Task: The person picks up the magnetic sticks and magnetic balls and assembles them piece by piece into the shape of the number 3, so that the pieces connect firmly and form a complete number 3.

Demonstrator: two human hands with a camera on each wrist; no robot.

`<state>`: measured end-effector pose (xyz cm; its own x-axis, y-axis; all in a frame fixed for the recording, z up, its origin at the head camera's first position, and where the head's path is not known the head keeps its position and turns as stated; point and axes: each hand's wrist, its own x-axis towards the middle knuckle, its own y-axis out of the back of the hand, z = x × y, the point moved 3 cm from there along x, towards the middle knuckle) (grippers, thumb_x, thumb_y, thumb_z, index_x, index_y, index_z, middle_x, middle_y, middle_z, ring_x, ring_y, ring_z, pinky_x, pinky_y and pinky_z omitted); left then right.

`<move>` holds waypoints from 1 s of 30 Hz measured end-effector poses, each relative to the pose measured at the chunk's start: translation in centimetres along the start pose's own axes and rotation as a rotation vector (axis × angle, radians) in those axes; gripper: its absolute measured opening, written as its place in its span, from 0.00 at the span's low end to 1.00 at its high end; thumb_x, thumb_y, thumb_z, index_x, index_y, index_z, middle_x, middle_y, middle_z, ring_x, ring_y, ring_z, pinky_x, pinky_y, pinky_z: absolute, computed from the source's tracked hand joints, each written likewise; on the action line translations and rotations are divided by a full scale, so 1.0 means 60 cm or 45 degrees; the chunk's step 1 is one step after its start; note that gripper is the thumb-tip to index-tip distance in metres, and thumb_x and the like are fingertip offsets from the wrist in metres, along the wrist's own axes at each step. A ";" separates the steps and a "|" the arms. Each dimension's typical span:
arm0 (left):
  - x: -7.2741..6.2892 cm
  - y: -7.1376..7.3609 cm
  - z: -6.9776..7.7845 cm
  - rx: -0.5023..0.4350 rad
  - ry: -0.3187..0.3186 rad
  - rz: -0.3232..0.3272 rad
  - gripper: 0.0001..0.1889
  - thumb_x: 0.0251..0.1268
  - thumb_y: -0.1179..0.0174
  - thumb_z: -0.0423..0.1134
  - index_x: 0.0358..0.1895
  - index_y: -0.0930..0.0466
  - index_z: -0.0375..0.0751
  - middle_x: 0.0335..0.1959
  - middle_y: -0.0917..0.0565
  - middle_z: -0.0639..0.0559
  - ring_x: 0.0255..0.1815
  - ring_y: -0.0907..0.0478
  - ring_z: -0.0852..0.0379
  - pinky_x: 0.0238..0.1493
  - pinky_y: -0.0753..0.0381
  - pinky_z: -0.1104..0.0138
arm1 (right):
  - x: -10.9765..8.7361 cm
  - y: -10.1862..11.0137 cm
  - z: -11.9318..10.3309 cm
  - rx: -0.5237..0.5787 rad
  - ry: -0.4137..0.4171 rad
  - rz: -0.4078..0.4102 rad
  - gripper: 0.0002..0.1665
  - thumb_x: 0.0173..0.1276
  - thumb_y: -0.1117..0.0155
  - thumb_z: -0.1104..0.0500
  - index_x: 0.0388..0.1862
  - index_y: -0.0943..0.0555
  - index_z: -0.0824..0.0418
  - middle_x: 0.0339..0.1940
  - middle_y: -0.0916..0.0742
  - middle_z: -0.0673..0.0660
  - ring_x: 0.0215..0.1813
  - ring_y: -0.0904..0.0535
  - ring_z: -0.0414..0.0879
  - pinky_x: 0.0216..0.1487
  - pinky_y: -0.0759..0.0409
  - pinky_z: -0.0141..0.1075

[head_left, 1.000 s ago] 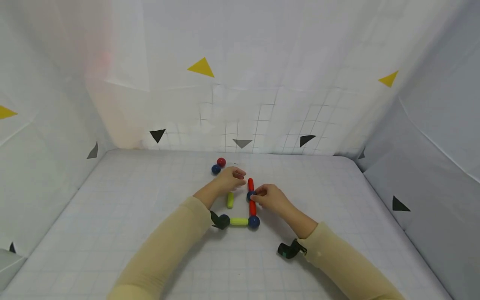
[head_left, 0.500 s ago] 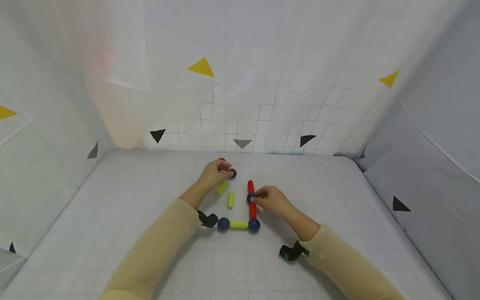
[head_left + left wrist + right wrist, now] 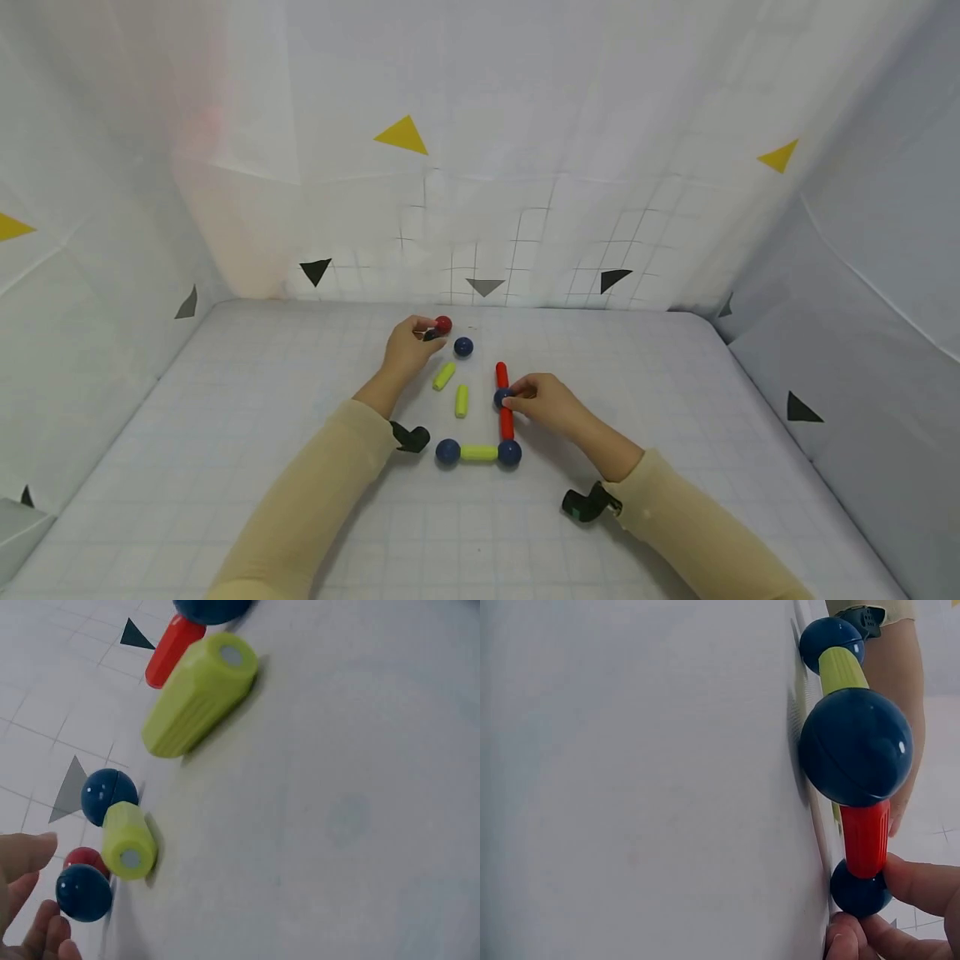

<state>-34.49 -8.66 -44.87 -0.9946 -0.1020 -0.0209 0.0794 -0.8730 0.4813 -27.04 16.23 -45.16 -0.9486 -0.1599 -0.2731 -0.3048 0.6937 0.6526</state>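
My right hand [image 3: 547, 402] pinches a blue ball [image 3: 859, 889] between thumb and fingers. This ball joins two red rods in a line, the nearer red rod [image 3: 866, 840] running to a corner blue ball [image 3: 509, 452]. From that corner a yellow-green rod [image 3: 478, 452] leads left to another blue ball [image 3: 447, 452]. At the back, my left hand [image 3: 407, 350] reaches round a loose blue ball [image 3: 84, 892], thumb and fingers spread, fingertips right at its side. A red ball [image 3: 443, 325] sits just beyond it.
One more loose blue ball [image 3: 463, 347] lies right of the left hand. Two loose yellow-green rods, a tilted rod [image 3: 444, 376] and an upright-lying rod [image 3: 461, 401], rest between the hands. A white wall [image 3: 480, 208] closes the table's back.
My left hand has moved left and back, leaving a blue ball on the table and coming to another beside the red ball. My right hand keeps its pinch, almost still.
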 end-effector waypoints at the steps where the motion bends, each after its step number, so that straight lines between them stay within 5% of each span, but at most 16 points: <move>1: 0.002 -0.001 -0.003 0.012 0.014 -0.005 0.22 0.64 0.31 0.41 0.60 0.23 0.43 0.63 0.25 0.45 0.64 0.30 0.46 0.62 0.24 0.57 | 0.000 0.000 0.000 0.000 0.002 -0.004 0.21 0.67 0.29 0.51 0.52 0.17 0.61 0.41 0.15 0.53 0.40 0.21 0.47 0.41 0.19 0.36; 18: 0.011 -0.009 -0.017 0.111 0.019 -0.060 0.22 0.67 0.33 0.39 0.62 0.25 0.40 0.61 0.23 0.42 0.61 0.26 0.46 0.65 0.28 0.56 | 0.003 0.002 0.001 -0.005 0.020 -0.022 0.19 0.67 0.29 0.52 0.52 0.17 0.60 0.40 0.15 0.53 0.41 0.21 0.47 0.43 0.20 0.37; 30: 0.011 -0.002 -0.025 0.052 0.023 -0.066 0.21 0.68 0.34 0.42 0.61 0.24 0.42 0.61 0.23 0.43 0.60 0.26 0.47 0.65 0.28 0.57 | 0.005 0.001 0.003 0.007 0.010 -0.017 0.19 0.67 0.29 0.52 0.51 0.17 0.61 0.40 0.15 0.53 0.41 0.22 0.47 0.42 0.20 0.36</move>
<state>-35.04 -9.34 -46.27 -0.9959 -0.0657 -0.0622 0.0244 -0.8572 0.5143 -27.32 16.34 -45.32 -0.9451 -0.1749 -0.2761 -0.3171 0.6954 0.6449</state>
